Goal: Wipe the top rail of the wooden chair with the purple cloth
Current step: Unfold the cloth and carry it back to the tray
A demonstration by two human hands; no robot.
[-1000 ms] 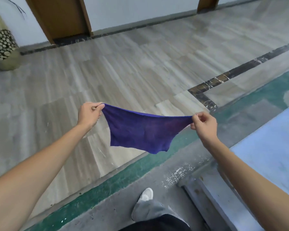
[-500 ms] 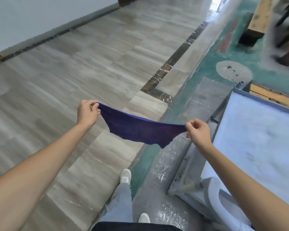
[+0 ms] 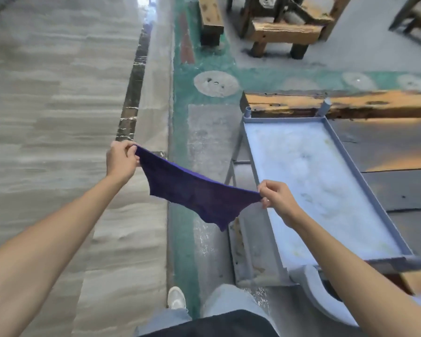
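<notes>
On the left runs a pale wood-grain floor [image 3: 46, 117], bordered by a dark marbled strip [image 3: 134, 93] that heads away up the frame. The left hand [image 3: 120, 159] is raised over that floor, its thumb and curled fingers pinching one corner of the purple cloth [image 3: 197, 193]. The cloth is stretched in the air between the two hands, its top edge taut and sloping down toward the right, its lower edge sagging to a ragged point above the green painted band [image 3: 180, 239] of the floor. Below it a white shoe [image 3: 176, 297] and light trouser legs [image 3: 229, 300] stand on grey concrete.

The right hand [image 3: 277, 198] pinches the opposite corner of the cloth, fingers folded in around it, just beside the near left edge of a grey-blue metal tray table [image 3: 326, 186] with a raised rim and a pale, stained surface. At the far end of this table lies a worn wooden plank [image 3: 338, 103], orange-brown and chipped. Further back, top right, stand rough wooden furniture pieces [image 3: 287, 30], perhaps a stool or low chair, though the blur makes it hard to say which. The cloth touches none of the wooden pieces and is well apart from them
</notes>
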